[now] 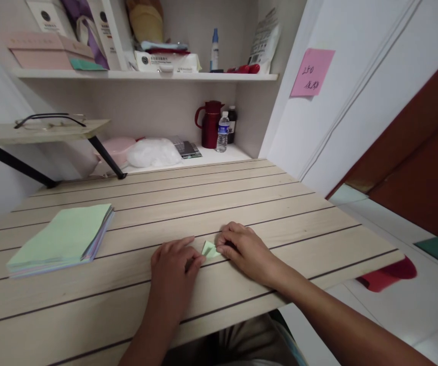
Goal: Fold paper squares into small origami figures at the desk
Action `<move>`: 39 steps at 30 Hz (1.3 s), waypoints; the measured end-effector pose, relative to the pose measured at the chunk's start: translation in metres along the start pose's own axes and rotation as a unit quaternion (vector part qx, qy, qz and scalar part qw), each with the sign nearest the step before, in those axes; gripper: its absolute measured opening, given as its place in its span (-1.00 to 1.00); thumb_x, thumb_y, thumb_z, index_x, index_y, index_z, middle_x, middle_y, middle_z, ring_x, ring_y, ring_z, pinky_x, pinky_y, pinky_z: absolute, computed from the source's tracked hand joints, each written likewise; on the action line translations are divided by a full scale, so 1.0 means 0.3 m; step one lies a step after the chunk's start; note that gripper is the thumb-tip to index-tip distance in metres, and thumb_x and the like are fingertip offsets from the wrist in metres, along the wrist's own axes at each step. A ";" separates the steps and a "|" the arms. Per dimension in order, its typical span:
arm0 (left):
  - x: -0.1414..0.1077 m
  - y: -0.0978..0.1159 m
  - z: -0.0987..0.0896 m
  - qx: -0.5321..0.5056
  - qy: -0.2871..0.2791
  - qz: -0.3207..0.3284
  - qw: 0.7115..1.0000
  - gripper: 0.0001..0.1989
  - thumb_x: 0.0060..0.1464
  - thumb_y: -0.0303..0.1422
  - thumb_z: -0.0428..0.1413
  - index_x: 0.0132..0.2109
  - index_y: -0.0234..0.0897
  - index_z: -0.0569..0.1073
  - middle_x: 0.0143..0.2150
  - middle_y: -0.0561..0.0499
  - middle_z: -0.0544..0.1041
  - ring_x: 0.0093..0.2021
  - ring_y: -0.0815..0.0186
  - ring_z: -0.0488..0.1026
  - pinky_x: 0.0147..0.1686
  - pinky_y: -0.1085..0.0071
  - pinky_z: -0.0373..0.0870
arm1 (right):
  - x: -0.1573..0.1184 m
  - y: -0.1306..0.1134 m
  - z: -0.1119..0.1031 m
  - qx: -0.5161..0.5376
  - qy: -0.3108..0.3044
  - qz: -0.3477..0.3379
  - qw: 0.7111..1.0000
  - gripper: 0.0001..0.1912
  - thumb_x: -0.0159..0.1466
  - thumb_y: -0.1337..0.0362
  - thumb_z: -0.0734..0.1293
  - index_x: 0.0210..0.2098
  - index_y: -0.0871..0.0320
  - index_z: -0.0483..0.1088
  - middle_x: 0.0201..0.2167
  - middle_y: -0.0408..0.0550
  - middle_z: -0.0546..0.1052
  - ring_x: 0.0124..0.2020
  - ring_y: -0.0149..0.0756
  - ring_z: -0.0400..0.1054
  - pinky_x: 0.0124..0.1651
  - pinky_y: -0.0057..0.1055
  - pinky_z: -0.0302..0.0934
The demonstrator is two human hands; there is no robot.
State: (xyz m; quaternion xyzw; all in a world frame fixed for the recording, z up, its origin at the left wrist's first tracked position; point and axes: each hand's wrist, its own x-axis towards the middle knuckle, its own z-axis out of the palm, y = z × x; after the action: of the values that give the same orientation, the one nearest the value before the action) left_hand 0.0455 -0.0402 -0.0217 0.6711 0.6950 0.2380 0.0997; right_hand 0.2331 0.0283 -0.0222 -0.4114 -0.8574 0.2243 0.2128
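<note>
A small folded piece of pale green paper (210, 249) lies low on the wooden tabletop, between my two hands. My right hand (243, 251) pinches its right edge with curled fingers and thumb. At the left corner of the paper, the thumb and finger of my left hand (175, 262) close in a pinch, while another finger stretches out above the table. The fingertips hide parts of the paper's edges. Off to the left sits a stack of coloured paper (62, 234), with a light green sheet on top.
Eyeglasses (51, 122) rest on a small raised shelf (43, 133) at the left. Behind the table stand a red jug (211, 124), a water bottle (223, 133) and a white plastic bag (153, 152). A pink note (312, 72) is stuck to the right wall.
</note>
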 end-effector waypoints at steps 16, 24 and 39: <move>-0.008 -0.007 -0.006 -0.020 0.010 0.002 1.000 -0.84 0.12 -0.38 0.12 -0.36 -0.04 0.57 0.05 0.12 0.57 0.08 0.15 0.39 0.14 -0.01 0.10 | 0.041 0.023 0.002 0.042 -0.025 -0.039 0.998 -0.87 0.32 0.30 0.30 -0.31 0.08 0.50 -0.27 -0.10 0.51 -0.19 -0.29 0.39 -0.14 -0.37 0.22; -0.004 0.008 0.009 0.020 0.039 0.017 0.999 -0.82 0.15 -0.26 0.12 -0.39 -0.09 0.55 0.02 0.08 0.59 0.06 0.10 0.41 0.18 -0.11 0.01 | 0.057 0.012 0.022 0.013 -0.005 -0.003 1.000 -0.87 0.31 0.26 0.30 -0.36 0.11 0.45 -0.29 -0.10 0.47 -0.24 -0.30 0.37 -0.16 -0.37 0.21; 0.000 -0.003 0.017 0.039 0.044 0.024 0.998 -0.84 0.15 -0.33 0.11 -0.37 -0.08 0.55 0.00 0.09 0.60 0.04 0.12 0.43 0.07 0.02 0.21 | 0.025 0.029 0.019 0.073 -0.007 -0.029 0.997 -0.88 0.17 0.25 0.45 -0.34 0.09 0.44 -0.19 -0.11 0.46 -0.22 -0.29 0.36 -0.13 -0.34 0.18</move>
State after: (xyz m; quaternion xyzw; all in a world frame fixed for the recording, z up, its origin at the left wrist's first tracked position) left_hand 0.0470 -0.0391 -0.0265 0.6797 0.6912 0.2428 0.0368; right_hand 0.2309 0.0379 -0.0303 -0.3683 -0.8516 0.2836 0.2423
